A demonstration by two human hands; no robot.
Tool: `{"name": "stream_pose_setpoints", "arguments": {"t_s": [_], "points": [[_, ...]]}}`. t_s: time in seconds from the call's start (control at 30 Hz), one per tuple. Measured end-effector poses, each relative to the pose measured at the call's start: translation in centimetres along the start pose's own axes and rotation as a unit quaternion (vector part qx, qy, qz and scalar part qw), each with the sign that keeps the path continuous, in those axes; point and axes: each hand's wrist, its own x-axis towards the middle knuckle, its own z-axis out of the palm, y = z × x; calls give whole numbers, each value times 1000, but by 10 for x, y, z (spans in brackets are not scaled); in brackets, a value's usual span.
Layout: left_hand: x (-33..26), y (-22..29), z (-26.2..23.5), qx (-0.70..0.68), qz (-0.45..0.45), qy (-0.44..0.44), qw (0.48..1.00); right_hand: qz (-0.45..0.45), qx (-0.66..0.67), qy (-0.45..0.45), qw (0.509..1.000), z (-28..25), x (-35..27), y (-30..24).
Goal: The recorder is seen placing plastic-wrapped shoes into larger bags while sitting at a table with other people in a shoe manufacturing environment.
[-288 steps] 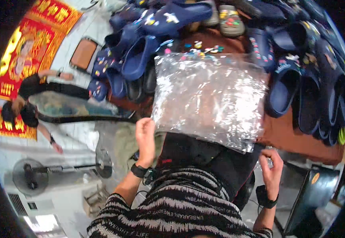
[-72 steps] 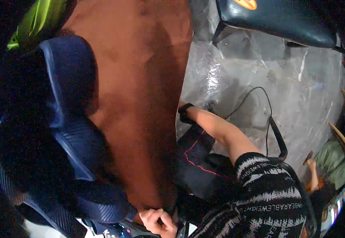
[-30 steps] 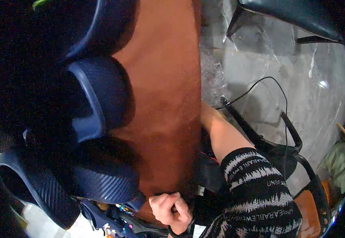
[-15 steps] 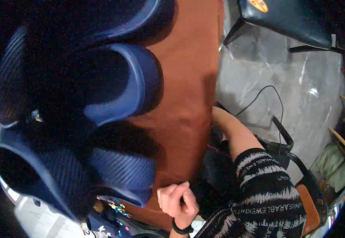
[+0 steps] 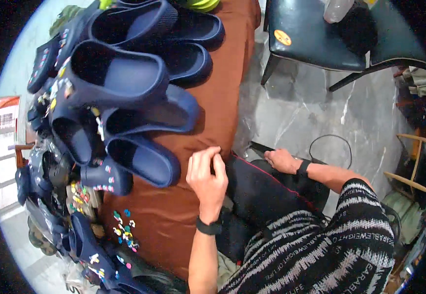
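Note:
My left hand (image 5: pixel 207 179) is raised by the edge of the brown cloth-covered table (image 5: pixel 218 112), its fingers curled in and nothing seen in them. Just left of it lies a navy clog (image 5: pixel 146 159), apart from the fingers. More navy clogs (image 5: pixel 120 73) are piled beyond, some with small coloured charms on them. My right hand (image 5: pixel 284 160) is low over my dark-trousered leg, beside a black bar, its fingers bent together; their underside is hidden. Loose coloured charms (image 5: pixel 124 230) are scattered on the cloth at the lower left.
Black padded chairs (image 5: pixel 316 39) stand at the far right on grey marble flooring (image 5: pixel 296 108), with a thin black cable (image 5: pixel 330 137) on the floor. Wooden slats (image 5: pixel 411 166) are at the right rim. Several more clogs and plastic-wrapped goods crowd the left side.
The view has drawn back from the clogs, which look smaller, with more of the table showing. My right hand has come into sight. My left hand appears higher in the picture, still curled.

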Motion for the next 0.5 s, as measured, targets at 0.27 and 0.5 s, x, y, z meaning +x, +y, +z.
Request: {"name": "stream_pose_setpoints", "arguments": {"t_s": [0.27,0.5], "points": [[-17,-7,-10,2,19,42,999,-20,-50,238,970,32,-8,-16],[-20,-9,-8,6,25,45,999,-14,-57,284,957,40,-10,-13]]}}
